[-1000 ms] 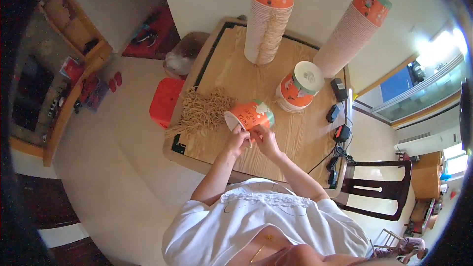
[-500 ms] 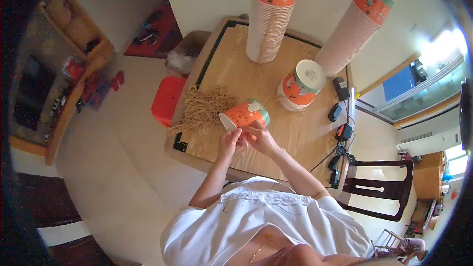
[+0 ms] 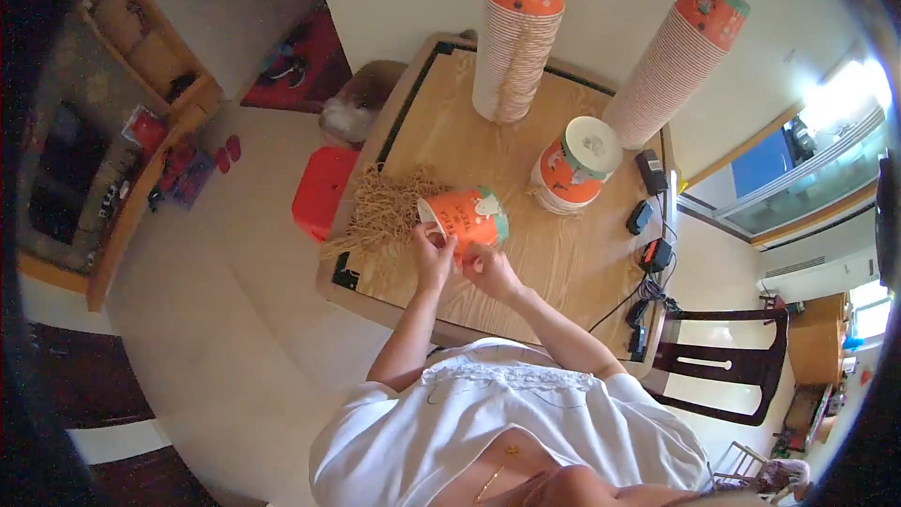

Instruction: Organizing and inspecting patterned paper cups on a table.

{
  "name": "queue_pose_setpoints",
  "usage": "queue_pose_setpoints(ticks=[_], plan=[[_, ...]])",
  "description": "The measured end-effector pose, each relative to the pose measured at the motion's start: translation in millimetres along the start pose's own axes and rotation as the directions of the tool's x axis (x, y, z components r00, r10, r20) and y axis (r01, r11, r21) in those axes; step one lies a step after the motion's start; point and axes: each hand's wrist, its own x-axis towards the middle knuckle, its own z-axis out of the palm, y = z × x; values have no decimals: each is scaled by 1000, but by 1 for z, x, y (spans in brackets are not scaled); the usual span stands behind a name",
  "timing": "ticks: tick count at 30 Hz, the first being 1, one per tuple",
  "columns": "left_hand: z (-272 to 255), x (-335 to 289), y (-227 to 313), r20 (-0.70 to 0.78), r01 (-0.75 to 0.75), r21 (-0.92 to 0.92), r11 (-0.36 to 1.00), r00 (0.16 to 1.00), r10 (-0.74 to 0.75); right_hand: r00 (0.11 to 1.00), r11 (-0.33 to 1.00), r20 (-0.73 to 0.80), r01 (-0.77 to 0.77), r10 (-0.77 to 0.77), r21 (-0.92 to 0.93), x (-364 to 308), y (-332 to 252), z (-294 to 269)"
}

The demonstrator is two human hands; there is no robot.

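An orange paper bucket (image 3: 474, 209) with a green band and printed pictures lies on its side on the table, its mouth toward the left. My left hand (image 3: 435, 260) is closed on its rim, with fingers reaching into the opening. Against the bucket's near side, the fingers of my right hand (image 3: 492, 274) are pinched together; whatever they hold is too small or hidden to make out. A loose heap of tan cords (image 3: 387, 208) lies just left of the bucket, close to my left hand.
Two tall stacks of nested paper buckets, one at the back (image 3: 516, 47) and a leaning one (image 3: 678, 61), rise beyond a short upside-down stack (image 3: 571, 174). Black adapters with cables (image 3: 655, 253) line the table's right side. A red bin (image 3: 324, 192) stands left, a dark chair (image 3: 723, 363) right.
My left hand has moved up and left onto the bucket's rim. My right hand has shifted slightly down, and the two hands are farther apart. The bucket has turned slightly.
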Motion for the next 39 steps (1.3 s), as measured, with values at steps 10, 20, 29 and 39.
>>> queue_pose_setpoints(ticks=[10,20,29,39], plan=[[24,-50,9,275,-363,241,900,915,296,958,958,-88,-261,272,121,29,-11,-20],[-7,-80,-25,450,-142,461,876,888,-93,932,820,-322,-311,165,-480,27,9,-52],[-2,-67,-5,521,-483,385,786,817,247,894,920,-225,-391,387,28,10,23,-85],[40,-11,89,385,-111,-250,962,900,203,932,981,-361,-36,-35,-190,42,-81,-151]])
